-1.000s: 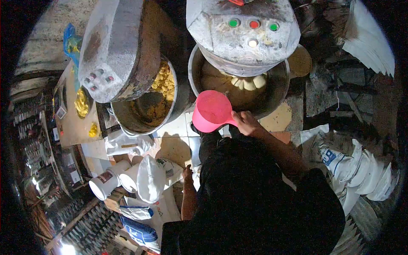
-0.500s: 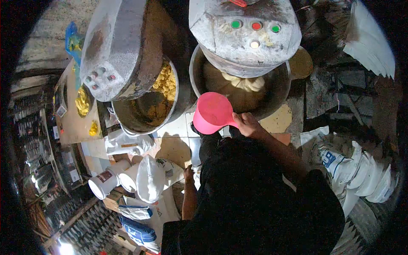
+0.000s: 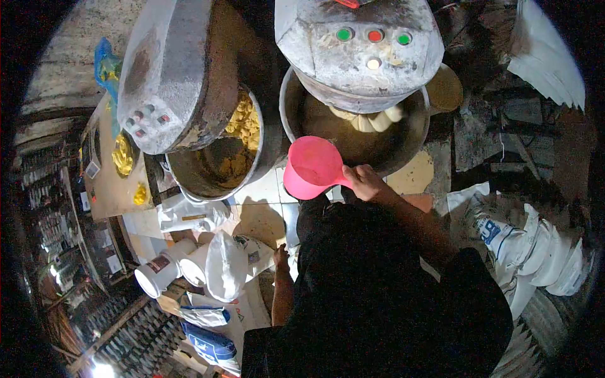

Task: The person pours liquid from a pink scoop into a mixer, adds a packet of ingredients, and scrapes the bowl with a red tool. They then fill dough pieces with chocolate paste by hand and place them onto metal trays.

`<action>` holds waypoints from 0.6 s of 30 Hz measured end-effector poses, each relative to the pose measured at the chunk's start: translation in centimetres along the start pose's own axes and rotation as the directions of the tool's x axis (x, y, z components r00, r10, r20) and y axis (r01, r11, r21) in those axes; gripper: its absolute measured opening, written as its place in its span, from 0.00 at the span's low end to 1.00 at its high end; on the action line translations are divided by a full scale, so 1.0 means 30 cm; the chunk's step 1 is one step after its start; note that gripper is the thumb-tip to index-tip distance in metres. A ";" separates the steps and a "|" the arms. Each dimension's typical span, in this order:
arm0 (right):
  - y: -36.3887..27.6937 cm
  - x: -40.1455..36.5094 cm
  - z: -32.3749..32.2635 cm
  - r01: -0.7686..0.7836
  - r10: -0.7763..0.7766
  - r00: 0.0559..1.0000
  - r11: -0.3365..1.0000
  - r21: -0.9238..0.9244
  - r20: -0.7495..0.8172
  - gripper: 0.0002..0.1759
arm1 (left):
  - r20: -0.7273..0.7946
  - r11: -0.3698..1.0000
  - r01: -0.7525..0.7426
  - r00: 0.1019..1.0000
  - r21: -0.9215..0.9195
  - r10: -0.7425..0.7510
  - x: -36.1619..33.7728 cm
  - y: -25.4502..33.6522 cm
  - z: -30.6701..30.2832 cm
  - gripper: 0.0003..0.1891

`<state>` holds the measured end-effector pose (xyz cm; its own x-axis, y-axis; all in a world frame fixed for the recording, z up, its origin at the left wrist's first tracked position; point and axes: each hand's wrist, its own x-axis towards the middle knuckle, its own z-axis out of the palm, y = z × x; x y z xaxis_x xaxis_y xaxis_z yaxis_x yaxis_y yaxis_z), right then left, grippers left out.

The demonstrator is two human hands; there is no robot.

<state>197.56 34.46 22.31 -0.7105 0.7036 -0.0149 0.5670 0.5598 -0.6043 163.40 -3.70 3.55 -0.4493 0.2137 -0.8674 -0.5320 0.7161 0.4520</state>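
Observation:
My right hand (image 3: 367,183) is closed around the handle of a pink plastic dipper (image 3: 313,169). The dipper is held over the near rim of the right mixer bowl (image 3: 419,135); whether anything lies inside it is hard to make out. In that bowl, pale dough (image 3: 368,120) sits beneath the grey mixer head (image 3: 359,57). My left hand (image 3: 282,254) hangs low by my side, fingers loosely apart, with nothing visible in it. Nearest to it are a white sack (image 3: 255,255) and the tiled floor.
At left, a second mixer (image 3: 164,75) stands over a bowl (image 3: 259,151) with yellow crumbly dough (image 3: 246,126). White buckets (image 3: 155,275) and blue-white sacks (image 3: 208,343) lie lower left. Crumpled white sacks (image 3: 526,246) lie at right. A board (image 3: 104,183) holds yellow items.
The dough in the right bowl has turned and shifted its shape under the mixer head. The view has moved slightly. The dipper stays in my right hand, nearly in place.

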 end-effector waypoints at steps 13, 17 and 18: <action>-0.020 0.031 -0.034 -0.117 0.094 0.982 0.983 0.138 0.161 0.23 | -0.086 0.999 -0.046 0.995 0.010 0.047 -0.057 0.003 0.028 0.21; 0.014 0.015 0.041 -0.023 0.023 1.000 0.996 0.092 0.001 0.23 | -0.054 0.999 0.009 0.999 0.038 -0.007 -0.002 -0.022 -0.002 0.22; 0.039 -0.002 0.082 0.048 -0.044 0.996 0.998 0.048 -0.081 0.22 | -0.053 0.999 0.009 0.999 0.038 -0.007 -0.003 -0.021 -0.002 0.22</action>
